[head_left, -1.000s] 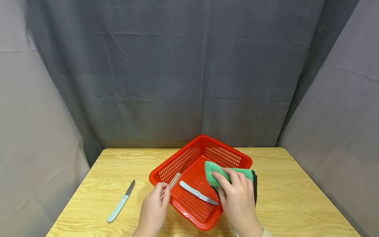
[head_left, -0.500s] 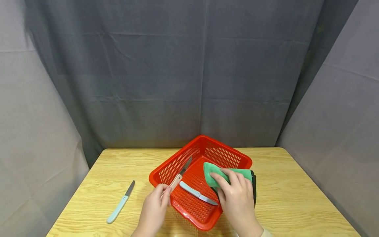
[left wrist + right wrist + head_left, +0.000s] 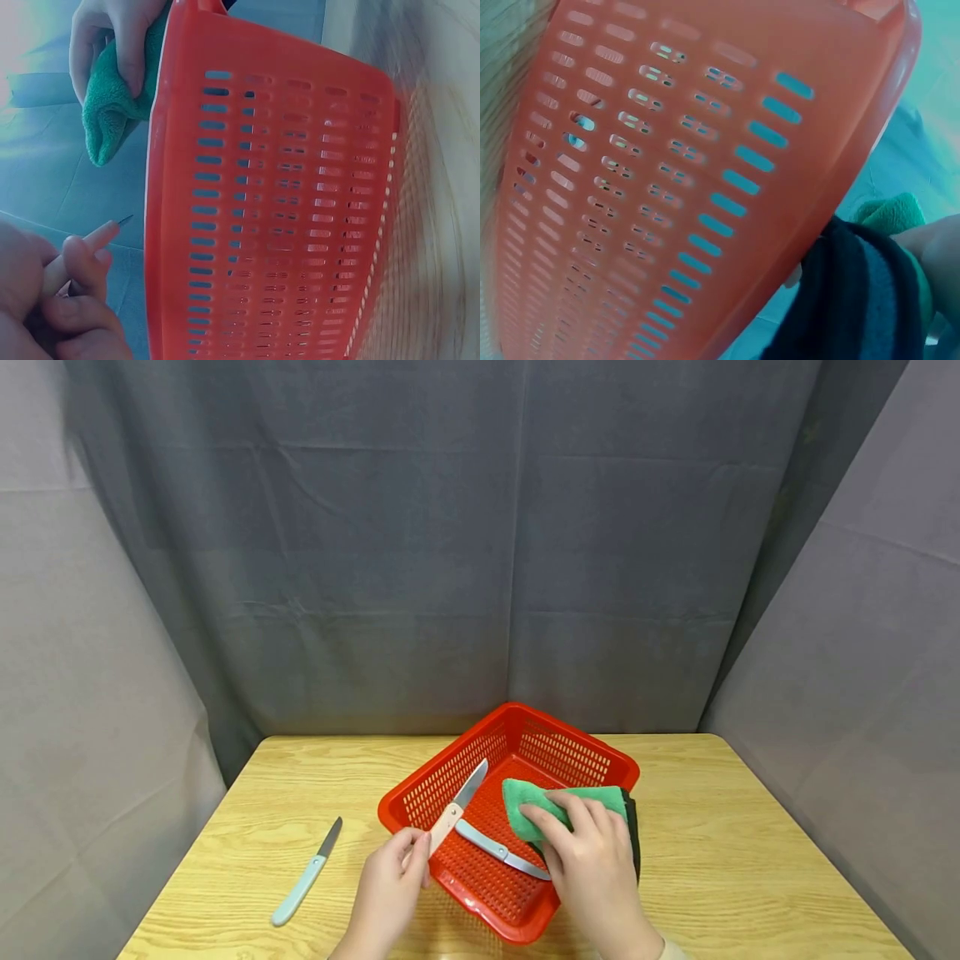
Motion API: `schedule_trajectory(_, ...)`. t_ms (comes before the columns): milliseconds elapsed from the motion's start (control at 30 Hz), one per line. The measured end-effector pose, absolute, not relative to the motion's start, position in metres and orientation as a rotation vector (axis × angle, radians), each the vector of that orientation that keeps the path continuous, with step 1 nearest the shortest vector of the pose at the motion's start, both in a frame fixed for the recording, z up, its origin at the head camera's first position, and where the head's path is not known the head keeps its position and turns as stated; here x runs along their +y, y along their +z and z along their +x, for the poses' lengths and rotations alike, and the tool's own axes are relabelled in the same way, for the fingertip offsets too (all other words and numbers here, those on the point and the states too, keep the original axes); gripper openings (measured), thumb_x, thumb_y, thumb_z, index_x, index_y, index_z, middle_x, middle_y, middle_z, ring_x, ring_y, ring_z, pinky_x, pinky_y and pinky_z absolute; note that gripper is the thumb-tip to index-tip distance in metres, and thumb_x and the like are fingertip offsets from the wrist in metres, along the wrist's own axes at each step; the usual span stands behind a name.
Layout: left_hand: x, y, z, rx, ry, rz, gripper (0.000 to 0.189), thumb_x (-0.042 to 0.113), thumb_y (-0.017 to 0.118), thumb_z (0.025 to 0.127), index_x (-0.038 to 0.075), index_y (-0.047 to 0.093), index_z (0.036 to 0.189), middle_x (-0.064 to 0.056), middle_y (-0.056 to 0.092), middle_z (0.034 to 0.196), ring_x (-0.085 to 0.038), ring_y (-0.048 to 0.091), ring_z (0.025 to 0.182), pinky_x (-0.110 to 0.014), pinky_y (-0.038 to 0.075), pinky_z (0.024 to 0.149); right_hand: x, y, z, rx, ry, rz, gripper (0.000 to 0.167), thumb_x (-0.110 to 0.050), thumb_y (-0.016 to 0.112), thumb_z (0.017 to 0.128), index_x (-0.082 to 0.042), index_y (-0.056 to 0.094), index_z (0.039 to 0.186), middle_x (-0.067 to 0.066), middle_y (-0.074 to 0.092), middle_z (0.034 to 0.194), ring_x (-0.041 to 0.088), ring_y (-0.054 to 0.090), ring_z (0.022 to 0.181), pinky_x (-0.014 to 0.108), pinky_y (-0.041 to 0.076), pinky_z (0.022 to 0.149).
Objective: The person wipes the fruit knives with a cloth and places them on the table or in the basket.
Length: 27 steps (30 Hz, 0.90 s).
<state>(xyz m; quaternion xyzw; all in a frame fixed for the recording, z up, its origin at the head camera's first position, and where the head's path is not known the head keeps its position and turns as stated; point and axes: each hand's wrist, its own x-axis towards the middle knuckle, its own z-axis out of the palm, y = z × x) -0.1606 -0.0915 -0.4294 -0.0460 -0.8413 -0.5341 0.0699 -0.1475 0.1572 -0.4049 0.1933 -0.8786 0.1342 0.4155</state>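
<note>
While the wooden table [image 3: 750, 860] bears a basket [image 3: 517, 727], grey cloth [image 3: 412, 552] hangs behind.

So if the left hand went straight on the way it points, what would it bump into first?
Probably the red basket, though the left hand looks raised and may pass over its edge; depth is unclear.

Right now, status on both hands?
Left hand grips pink-handled knife over red plastic basket. Right hand holds green cloth. Blue-handled knife lies in basket.
</note>
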Motion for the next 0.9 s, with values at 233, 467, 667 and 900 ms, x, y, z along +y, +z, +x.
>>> schedule_trajectory(233,-0.090,-0.430,-0.162,-2.500,-1.634,-0.148,0.020,0.023,0.059,0.105,0.009,0.071,0.096,0.004,0.053,0.060,-0.006,0.042,0.049,-0.021,0.035,0.045,0.153,-0.406,-0.149,-2.164,0.337,0.613,0.045,-0.008,0.088,0.075,-0.028,0.076,0.113,0.004,0.070,0.118,0.026,0.061,0.099,0.046,0.045,0.080)
schedule_trajectory(467,-0.090,-0.431,-0.162,-2.507,-1.643,-0.178,0.020,0.022,0.059,0.105,0.009,0.073,0.100,0.004,0.052,0.060,-0.004,0.041,0.049,-0.020,0.035,0.044,0.147,-0.406,-0.151,-2.119,0.280,0.671,0.048,-0.007,0.091,0.069,-0.028,0.076,0.110,0.004,0.070,0.115,0.026,0.062,0.098,0.045,0.046,0.078)
schedule_trajectory(667,-0.089,-0.430,-0.159,-2.500,-1.615,-0.206,0.017,0.020,0.060,0.105,0.011,0.073,0.097,0.005,0.051,0.060,-0.004,0.042,0.050,-0.020,0.036,0.045,0.139,-0.403,-0.152,-2.101,0.233,0.694,0.050,-0.007,0.092,0.068,-0.029,0.076,0.109,0.002,0.071,0.114,0.025,0.062,0.098,0.044,0.046,0.077)
schedule_trajectory(900,-0.088,-0.428,-0.157,-2.476,-1.587,-0.242,0.019,0.021,0.060,0.105,0.011,0.073,0.096,0.006,0.052,0.061,-0.003,0.043,0.051,-0.020,0.038,0.047,0.133,-0.403,-0.155,-2.084,0.178,0.692,0.050,-0.005,0.093,0.065,-0.029,0.077,0.106,0.002,0.072,0.111,0.025,0.064,0.097,0.044,0.048,0.076)
